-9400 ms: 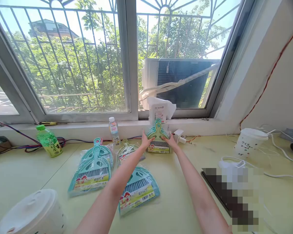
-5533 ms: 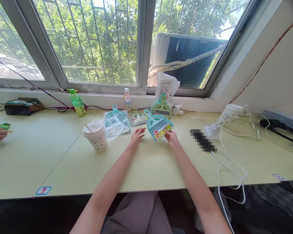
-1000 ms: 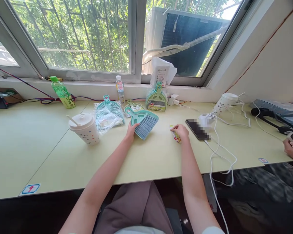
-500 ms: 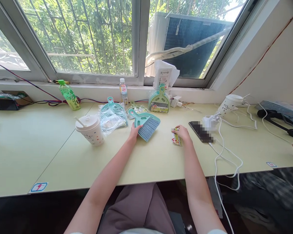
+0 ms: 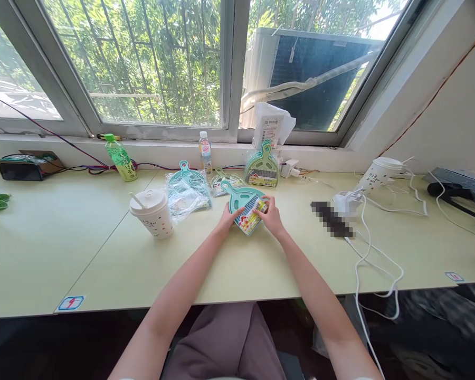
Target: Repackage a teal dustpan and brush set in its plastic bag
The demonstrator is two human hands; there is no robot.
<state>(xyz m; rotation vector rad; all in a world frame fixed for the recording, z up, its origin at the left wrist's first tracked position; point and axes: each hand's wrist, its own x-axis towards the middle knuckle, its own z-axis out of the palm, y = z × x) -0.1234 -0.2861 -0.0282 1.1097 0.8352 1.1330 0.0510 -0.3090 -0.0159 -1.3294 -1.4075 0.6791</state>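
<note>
A small teal dustpan and brush set is held above the middle of the table, its handle pointing up and left. My left hand grips its lower left side, fingers closed on the edge. A colourful yellow-and-red printed label card lies across the bristles. My right hand pinches the right end of that card against the set. Just behind are a bagged teal dustpan set and a smaller green packaged one. Another packaged green set stands upright against the sill.
A white lidded cup stands to the left, with a green bottle and a clear bottle farther back. On the right are a pixelated phone, white cables, a second cup and a black headset.
My right hand has brought the label card leftward from the table onto the brush bristles. The left hand still holds the dustpan set. The view has shifted slightly.
</note>
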